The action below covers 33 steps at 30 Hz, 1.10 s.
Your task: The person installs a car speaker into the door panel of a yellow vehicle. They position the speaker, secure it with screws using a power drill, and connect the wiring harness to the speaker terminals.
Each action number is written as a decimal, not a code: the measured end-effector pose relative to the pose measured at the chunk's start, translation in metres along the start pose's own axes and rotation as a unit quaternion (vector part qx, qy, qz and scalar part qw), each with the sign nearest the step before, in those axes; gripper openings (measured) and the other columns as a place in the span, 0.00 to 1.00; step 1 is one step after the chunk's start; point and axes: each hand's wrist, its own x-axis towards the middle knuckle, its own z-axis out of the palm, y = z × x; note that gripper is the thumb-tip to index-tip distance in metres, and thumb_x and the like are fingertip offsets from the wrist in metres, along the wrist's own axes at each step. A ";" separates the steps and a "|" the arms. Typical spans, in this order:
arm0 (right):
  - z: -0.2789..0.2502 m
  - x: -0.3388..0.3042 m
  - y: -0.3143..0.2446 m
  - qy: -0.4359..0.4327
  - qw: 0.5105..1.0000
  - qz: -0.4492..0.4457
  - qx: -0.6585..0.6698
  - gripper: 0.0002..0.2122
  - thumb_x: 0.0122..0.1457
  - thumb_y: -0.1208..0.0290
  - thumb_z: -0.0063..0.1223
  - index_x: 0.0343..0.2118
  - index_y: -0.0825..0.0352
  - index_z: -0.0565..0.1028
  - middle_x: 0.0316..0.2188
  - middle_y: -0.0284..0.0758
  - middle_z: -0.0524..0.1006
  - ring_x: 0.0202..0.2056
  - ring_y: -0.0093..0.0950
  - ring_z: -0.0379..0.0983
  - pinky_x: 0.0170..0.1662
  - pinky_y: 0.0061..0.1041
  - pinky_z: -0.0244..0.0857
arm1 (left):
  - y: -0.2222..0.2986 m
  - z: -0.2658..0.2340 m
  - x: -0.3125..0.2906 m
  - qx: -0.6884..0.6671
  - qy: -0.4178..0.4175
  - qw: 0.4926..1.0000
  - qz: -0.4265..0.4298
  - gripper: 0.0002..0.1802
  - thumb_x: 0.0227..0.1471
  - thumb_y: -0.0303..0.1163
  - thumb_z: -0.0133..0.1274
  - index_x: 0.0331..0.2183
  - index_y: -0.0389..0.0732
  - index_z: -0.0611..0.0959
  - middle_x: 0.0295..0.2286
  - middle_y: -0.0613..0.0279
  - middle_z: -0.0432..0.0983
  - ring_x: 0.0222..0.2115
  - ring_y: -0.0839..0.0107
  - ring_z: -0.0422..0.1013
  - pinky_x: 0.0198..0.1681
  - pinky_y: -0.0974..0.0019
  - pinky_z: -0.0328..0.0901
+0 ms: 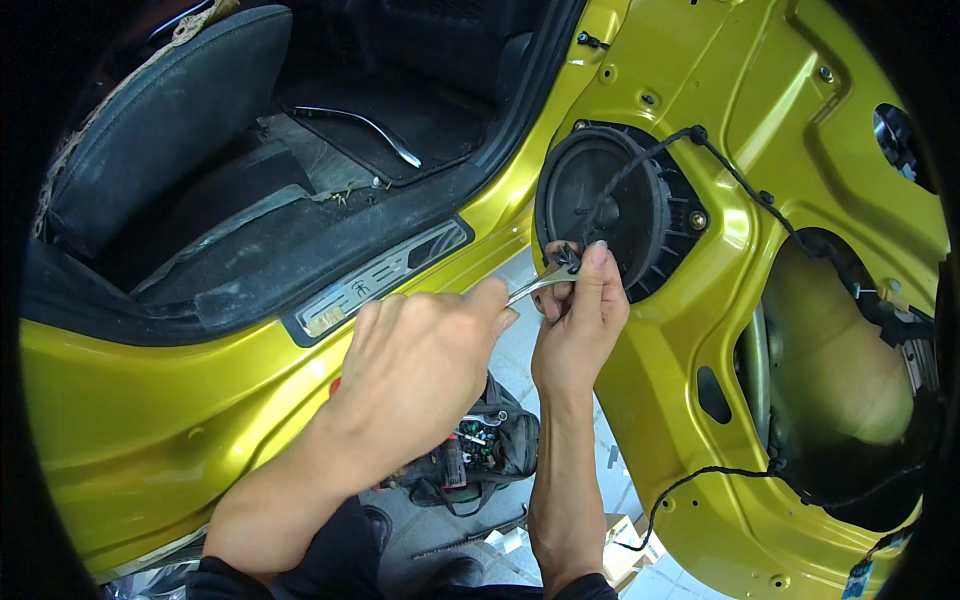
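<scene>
My left hand [420,350], back upward, is closed round a slim silver metal hand tool [527,289]. Most of the tool is hidden in the fist, so its exact kind cannot be made out. Its far end reaches into my right hand [582,325], whose thumb and fingers pinch a small black plastic connector [567,258]. The tool's tip meets the connector there. Both hands are in front of a round black door speaker [600,200], fixed to the bare yellow-green door [660,350]. A black wrapped wire harness [650,152] crosses the speaker towards the connector.
The door sill [385,275] and dark seat [170,130] lie to the left. A black tool bag [515,440] with loose tools sits on the floor below, near an opened carton [625,550]. Another cable [715,469] dangles from the lower door beside a large opening [840,360].
</scene>
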 end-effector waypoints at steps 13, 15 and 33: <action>0.000 0.001 -0.004 0.052 0.999 0.013 -0.001 0.22 0.73 0.52 0.42 0.31 0.67 0.73 0.20 0.31 0.70 0.20 0.18 0.62 0.25 0.18 0.54 | 0.009 -0.005 -0.009 -0.073 -0.012 0.997 -0.014 0.13 0.61 0.30 0.55 0.27 0.32 0.75 0.18 0.42 0.71 0.21 0.41 0.71 0.25 0.49 0.62; -0.001 0.001 -0.003 0.039 0.999 0.002 -0.014 0.22 0.73 0.52 0.41 0.31 0.67 0.73 0.19 0.31 0.70 0.20 0.17 0.62 0.25 0.17 0.54 | 0.009 -0.005 -0.006 -0.076 -0.021 0.997 -0.025 0.13 0.61 0.29 0.55 0.27 0.32 0.75 0.18 0.42 0.72 0.21 0.42 0.72 0.25 0.49 0.62; 0.029 -0.012 0.003 0.088 0.991 0.049 0.093 0.21 0.74 0.53 0.38 0.30 0.66 0.69 0.18 0.25 0.60 0.20 0.18 0.55 0.24 0.21 0.53 | 0.007 0.021 -0.013 -0.066 0.024 0.996 -0.054 0.10 0.61 0.27 0.54 0.29 0.32 0.74 0.20 0.38 0.75 0.23 0.39 0.74 0.26 0.47 0.66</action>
